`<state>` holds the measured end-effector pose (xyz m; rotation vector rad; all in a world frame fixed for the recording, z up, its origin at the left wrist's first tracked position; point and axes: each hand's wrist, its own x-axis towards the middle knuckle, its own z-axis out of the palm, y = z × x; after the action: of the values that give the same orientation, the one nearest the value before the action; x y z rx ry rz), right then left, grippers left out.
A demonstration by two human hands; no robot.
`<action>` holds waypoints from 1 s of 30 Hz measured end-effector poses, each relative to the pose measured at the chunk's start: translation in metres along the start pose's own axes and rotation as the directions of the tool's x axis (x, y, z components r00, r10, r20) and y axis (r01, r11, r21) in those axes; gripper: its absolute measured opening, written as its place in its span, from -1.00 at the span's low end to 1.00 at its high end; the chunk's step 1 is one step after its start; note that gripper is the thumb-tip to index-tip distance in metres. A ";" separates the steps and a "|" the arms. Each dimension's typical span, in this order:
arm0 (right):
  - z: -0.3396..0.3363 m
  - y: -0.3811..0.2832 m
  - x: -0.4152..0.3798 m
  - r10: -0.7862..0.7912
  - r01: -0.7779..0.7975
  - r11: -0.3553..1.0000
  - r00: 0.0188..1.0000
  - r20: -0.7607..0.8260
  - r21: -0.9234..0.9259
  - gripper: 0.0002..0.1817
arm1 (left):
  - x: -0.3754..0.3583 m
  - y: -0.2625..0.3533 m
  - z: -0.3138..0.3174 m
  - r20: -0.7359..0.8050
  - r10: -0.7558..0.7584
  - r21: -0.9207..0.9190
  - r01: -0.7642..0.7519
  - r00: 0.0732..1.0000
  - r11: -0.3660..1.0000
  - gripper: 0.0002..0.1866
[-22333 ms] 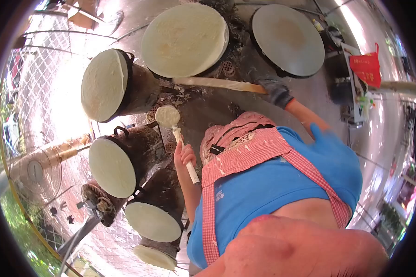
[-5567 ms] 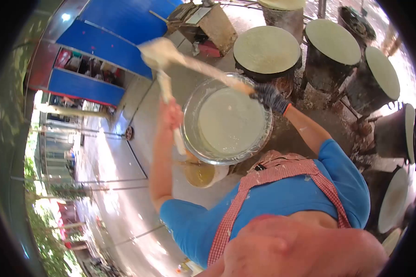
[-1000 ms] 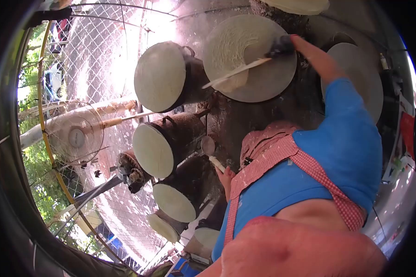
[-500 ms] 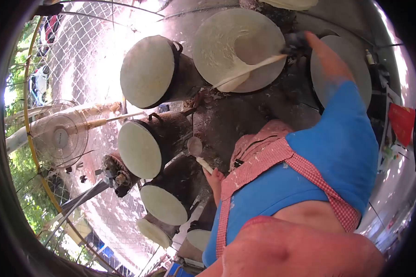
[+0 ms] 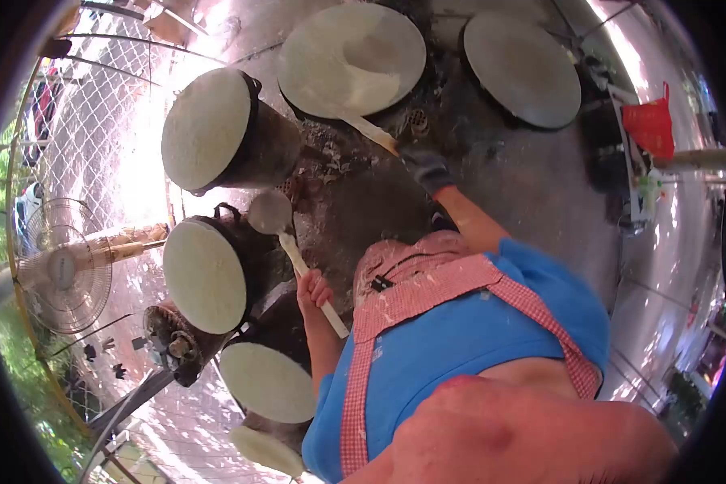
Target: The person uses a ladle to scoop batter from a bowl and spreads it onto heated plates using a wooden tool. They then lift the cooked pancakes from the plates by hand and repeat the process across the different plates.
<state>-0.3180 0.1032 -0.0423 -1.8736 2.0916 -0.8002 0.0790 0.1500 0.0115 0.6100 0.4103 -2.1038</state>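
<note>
My left hand (image 5: 315, 289) is closed around the pale handle of a ladle (image 5: 269, 211), whose round bowl points forward over the floor. On my right hand (image 5: 427, 168) is a dark glove, with the fingers wrapped round a flat wooden spreader (image 5: 369, 131). The spreader's pale, batter-coated end overlaps the near rim of a large round griddle (image 5: 315, 48). Pale batter covers much of that griddle, and a darker round patch shows right of its middle.
Other round griddles with pale tops, one (image 5: 206, 133) ahead and another (image 5: 204, 274) nearer, stand along the left on dark drum bases. A greyer griddle (image 5: 524, 73) is at the right. Beyond are a standing fan (image 5: 63, 268), a chain-link fence (image 5: 93, 89) and a red bag (image 5: 649, 125).
My right hand has drawn the spreader back from over the large griddle toward my body. Batter now covers more of its right side. My left hand and the ladle show more fully.
</note>
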 end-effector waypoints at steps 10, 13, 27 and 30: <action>-0.006 -0.005 0.020 0.171 -0.189 0.960 0.980 -0.103 -0.208 -0.68 | -0.038 -0.032 0.048 0.506 -0.023 0.076 -0.018 0.862 0.997 -0.43; 0.045 0.036 0.040 -0.035 0.057 0.910 0.998 0.061 -0.412 -0.64 | -0.035 -0.043 0.040 0.489 -0.030 0.043 0.011 0.872 0.999 -0.47; -0.018 0.096 0.070 0.120 -0.135 0.976 0.988 0.097 0.172 -0.67 | 0.008 -0.067 0.042 0.391 -0.351 0.074 0.351 0.851 0.933 -0.73; -0.053 0.085 0.110 0.339 -0.231 0.740 0.939 -0.054 0.631 -0.68 | 0.013 -0.066 0.043 0.230 -0.350 0.025 0.354 0.908 0.935 -0.68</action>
<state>-0.4348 0.0134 -0.0225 -1.1307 1.8099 -1.3873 0.0062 0.1566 0.0439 0.2865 0.4302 -2.4808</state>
